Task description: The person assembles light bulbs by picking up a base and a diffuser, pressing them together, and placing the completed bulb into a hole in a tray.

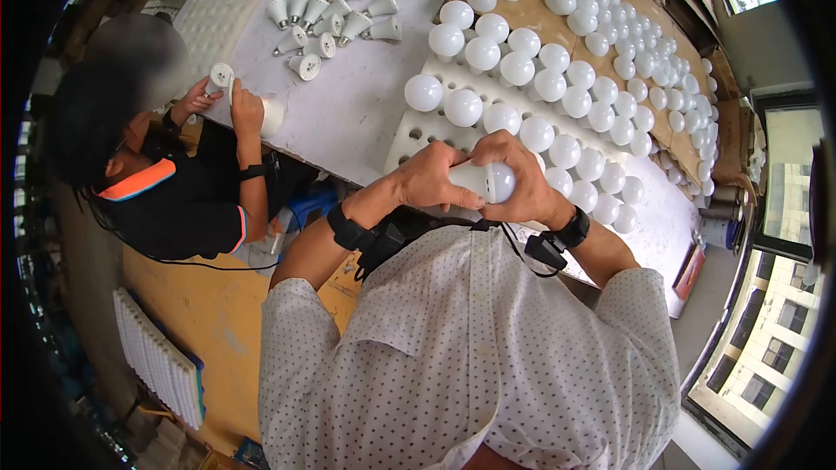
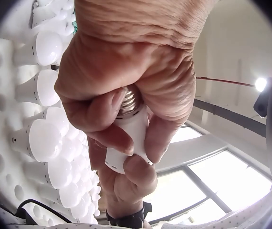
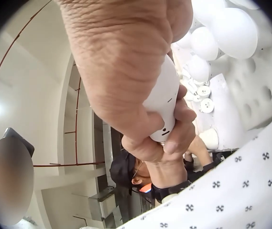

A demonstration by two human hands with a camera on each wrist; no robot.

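Observation:
A white LED light bulb (image 1: 500,181) is held between both hands in front of the chest, its round dome toward the right. My left hand (image 1: 428,177) grips the base end; in the left wrist view the metal screw cap (image 2: 128,103) shows between thumb and fingers. My right hand (image 1: 533,183) curls round the dome end, hiding part of it. Small dark slots mark the white housing (image 3: 166,102) in the right wrist view. Just beyond the hands, a white foam tray (image 1: 407,141) with round holes carries rows of similar bulbs (image 1: 463,108).
Many more bulbs stand on brown board (image 1: 557,35) toward the back right. Bulb housings without domes (image 1: 326,13) lie grouped on the white table (image 1: 348,113). At the left, another person (image 1: 148,183) holds a white housing (image 1: 219,78). Windows (image 1: 775,331) line the right side.

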